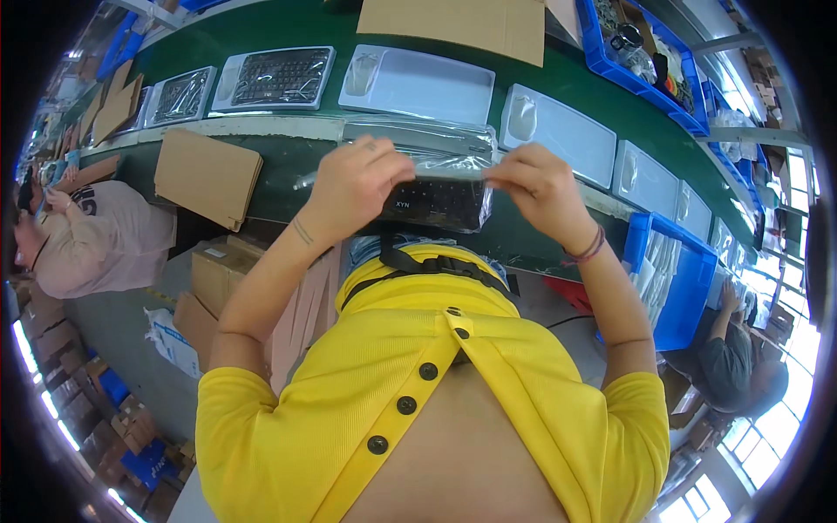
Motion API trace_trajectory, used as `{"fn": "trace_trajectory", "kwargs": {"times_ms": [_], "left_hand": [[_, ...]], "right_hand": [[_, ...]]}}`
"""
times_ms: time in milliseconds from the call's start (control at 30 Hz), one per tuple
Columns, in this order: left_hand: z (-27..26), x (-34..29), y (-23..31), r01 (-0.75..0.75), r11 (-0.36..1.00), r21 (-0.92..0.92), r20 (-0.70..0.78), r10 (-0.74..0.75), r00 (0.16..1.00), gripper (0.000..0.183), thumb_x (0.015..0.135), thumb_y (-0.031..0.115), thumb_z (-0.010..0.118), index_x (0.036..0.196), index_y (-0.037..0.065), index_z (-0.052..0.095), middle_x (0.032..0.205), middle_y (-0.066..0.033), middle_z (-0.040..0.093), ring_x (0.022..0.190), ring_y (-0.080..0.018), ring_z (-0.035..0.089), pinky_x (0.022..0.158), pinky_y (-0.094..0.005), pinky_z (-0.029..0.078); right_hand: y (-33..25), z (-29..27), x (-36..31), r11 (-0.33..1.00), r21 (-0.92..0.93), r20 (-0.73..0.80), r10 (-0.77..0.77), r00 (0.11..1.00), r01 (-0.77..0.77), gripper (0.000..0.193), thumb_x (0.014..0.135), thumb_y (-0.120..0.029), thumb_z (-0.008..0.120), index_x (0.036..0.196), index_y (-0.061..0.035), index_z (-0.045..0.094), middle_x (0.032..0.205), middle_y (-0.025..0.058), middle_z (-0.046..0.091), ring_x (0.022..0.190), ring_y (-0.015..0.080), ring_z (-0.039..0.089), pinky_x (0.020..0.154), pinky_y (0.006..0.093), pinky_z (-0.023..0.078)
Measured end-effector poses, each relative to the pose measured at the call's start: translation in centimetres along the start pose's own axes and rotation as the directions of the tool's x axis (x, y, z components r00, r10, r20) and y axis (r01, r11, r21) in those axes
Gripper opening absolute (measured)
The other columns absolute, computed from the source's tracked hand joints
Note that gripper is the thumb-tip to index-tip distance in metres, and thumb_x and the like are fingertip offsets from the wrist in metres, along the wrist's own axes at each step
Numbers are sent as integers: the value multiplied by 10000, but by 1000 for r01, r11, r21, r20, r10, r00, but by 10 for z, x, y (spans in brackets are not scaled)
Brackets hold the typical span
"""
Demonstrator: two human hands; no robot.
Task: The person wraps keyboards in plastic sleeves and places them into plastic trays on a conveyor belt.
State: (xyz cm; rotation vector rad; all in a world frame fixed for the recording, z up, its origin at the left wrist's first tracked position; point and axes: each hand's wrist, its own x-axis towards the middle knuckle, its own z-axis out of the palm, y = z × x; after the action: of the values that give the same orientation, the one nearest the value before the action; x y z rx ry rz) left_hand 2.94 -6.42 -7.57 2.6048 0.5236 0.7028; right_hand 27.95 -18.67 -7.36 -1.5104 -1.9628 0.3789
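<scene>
A black keyboard (440, 202) in a clear plastic bag (453, 161) lies at the near edge of the green bench, right in front of my body. My left hand (362, 181) has its fingers closed at the left part of the bag's upper edge. At the right end of that edge, my right hand (542, 187) pinches the thin plastic between thumb and fingers. Between both hands the film is drawn out and shiny. Just beyond stands a white tray (449, 83) with a small clear-wrapped item in its left end.
Along the green bench (288, 26) runs a row of white trays; a tray on the left (275, 77) holds a wrapped keyboard. Cardboard sheets (209, 174) lean at the left. A blue bin (689, 296) stands right. Other people (105, 231) work at both sides.
</scene>
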Motion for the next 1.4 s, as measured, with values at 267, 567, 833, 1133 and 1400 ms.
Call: {"fn": "trace_trajectory", "kwargs": {"times_ms": [267,567,833,1133,1400], "left_hand": [[3,25,-48,805,338,-488,799,-197,568,144,813,108,697,928,22,712,770,6,651,683,-68,546,620,-227,435],[3,50,-70,809,376,-451,810,-209,548,227,794,157,706,1014,104,719,818,10,627,658,-75,490,608,-204,411],[-36,10,-77,43,990,-138,362,10,932,399,729,191,757,1119,146,688,1115,-83,673,978,-261,633,826,-315,487],[-21,19,-167,620,667,-412,382,-492,783,261,800,107,710,1049,32,692,913,-52,704,832,-108,636,737,-241,498],[-8,53,-232,617,-192,-763,581,-621,526,284,921,269,621,1049,16,635,952,-40,668,804,-109,621,734,-248,501]], "right_hand": [[20,7,8,482,646,391,457,799,-592,160,813,-26,679,968,-26,637,830,60,663,736,96,606,678,241,478],[14,17,15,966,-216,-26,-154,988,145,220,742,-101,715,944,-66,636,822,71,627,791,284,588,734,376,487],[35,21,27,984,-155,-42,-100,994,92,213,743,-117,726,927,-56,639,780,90,632,719,283,580,658,369,473],[91,38,53,937,261,-5,243,970,-234,248,843,-120,666,1075,-36,652,839,100,662,742,220,618,677,301,481],[175,126,106,92,765,452,627,634,-637,297,960,-235,555,1184,-51,617,834,-55,543,740,55,457,669,229,397]]}}
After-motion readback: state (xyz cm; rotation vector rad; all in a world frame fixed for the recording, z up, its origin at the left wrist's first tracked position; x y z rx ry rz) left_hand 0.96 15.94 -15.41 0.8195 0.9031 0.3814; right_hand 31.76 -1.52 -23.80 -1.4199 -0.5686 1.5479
